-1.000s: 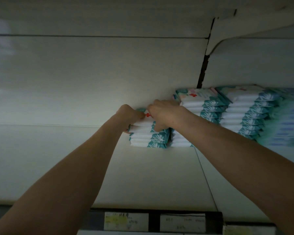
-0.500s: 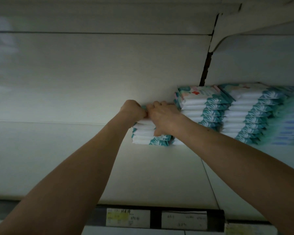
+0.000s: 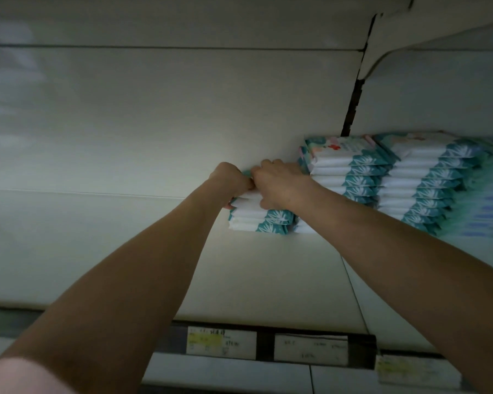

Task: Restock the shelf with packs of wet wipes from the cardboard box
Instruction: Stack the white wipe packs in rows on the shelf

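Left hand, right hand: each grip clamped on the top pack, flat, long axis left-right.

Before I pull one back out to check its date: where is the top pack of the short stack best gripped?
Pinch the top pack by its front edge, thumb under, fingers over, from the front-left. It lies flat, the taller stack crowds its right end, and bare shelf lies to its left.
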`<action>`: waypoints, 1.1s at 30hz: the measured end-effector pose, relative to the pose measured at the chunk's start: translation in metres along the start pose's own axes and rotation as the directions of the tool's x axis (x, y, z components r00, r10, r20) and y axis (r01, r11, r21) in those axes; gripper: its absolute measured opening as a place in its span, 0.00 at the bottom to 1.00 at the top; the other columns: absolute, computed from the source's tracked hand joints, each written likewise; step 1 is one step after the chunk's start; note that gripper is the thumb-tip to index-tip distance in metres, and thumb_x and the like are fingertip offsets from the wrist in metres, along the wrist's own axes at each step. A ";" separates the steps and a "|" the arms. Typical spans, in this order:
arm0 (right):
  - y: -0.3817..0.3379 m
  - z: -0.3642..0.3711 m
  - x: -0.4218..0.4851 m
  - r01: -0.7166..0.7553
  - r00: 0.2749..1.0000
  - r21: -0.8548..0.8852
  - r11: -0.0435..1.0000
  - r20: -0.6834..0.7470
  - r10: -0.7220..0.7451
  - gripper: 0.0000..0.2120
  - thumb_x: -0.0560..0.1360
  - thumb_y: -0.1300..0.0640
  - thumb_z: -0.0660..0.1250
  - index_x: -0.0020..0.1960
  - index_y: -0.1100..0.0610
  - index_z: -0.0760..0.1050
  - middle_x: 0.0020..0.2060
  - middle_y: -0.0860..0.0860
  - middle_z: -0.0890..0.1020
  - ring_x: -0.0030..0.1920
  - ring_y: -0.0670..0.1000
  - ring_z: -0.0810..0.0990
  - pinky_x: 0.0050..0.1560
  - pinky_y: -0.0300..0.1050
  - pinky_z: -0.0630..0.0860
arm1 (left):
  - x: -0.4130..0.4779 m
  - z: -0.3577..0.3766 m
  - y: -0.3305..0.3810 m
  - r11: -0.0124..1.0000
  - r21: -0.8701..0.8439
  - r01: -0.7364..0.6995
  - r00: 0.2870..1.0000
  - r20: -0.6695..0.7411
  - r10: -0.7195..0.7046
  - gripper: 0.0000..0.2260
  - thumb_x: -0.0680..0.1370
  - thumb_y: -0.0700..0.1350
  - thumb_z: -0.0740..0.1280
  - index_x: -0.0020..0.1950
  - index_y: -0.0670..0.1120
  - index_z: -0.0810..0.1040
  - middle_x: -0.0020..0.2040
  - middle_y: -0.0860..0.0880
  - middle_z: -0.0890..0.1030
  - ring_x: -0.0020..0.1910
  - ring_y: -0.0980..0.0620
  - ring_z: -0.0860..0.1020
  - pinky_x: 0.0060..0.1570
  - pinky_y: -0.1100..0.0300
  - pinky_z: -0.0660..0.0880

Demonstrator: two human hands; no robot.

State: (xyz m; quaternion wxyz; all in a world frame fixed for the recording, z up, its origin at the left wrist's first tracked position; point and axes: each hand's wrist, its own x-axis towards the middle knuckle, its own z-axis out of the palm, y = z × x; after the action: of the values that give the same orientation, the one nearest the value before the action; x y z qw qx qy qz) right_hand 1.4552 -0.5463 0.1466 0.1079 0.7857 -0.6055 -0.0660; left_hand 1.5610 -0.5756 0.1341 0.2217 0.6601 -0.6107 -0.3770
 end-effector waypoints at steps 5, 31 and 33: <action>0.006 -0.010 -0.008 0.035 0.999 0.054 0.998 0.019 -0.036 0.15 0.75 0.60 0.64 0.62 0.58 0.71 0.57 0.56 0.73 0.56 0.56 0.73 0.44 0.47 0.67 | -0.006 -0.002 -0.001 0.950 0.233 -0.209 0.945 -0.202 0.258 0.17 0.75 0.46 0.69 0.64 0.48 0.77 0.60 0.44 0.78 0.56 0.45 0.78 0.56 0.55 0.76; -0.025 -0.025 -0.018 0.281 0.960 0.123 0.952 -0.047 -0.278 0.13 0.77 0.59 0.61 0.61 0.55 0.74 0.54 0.54 0.77 0.50 0.54 0.75 0.45 0.44 0.69 | -0.061 -0.022 -0.035 0.990 0.142 -0.003 0.940 -0.336 0.051 0.15 0.77 0.40 0.65 0.64 0.44 0.76 0.59 0.44 0.79 0.56 0.43 0.79 0.48 0.58 0.74; -0.043 -0.026 -0.019 0.348 0.938 0.114 0.931 -0.058 -0.343 0.13 0.77 0.59 0.61 0.61 0.55 0.74 0.54 0.54 0.77 0.51 0.55 0.75 0.45 0.44 0.68 | -0.079 -0.032 -0.049 0.989 0.139 0.060 0.918 -0.396 0.000 0.16 0.78 0.41 0.65 0.65 0.45 0.76 0.60 0.45 0.78 0.56 0.45 0.78 0.48 0.59 0.73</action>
State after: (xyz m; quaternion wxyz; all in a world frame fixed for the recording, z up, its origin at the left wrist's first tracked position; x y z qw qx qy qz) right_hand 1.4969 -0.5148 0.1600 0.0573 0.8861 -0.4588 -0.0321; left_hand 1.6192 -0.4962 0.1343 0.2850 0.7465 -0.5695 -0.1929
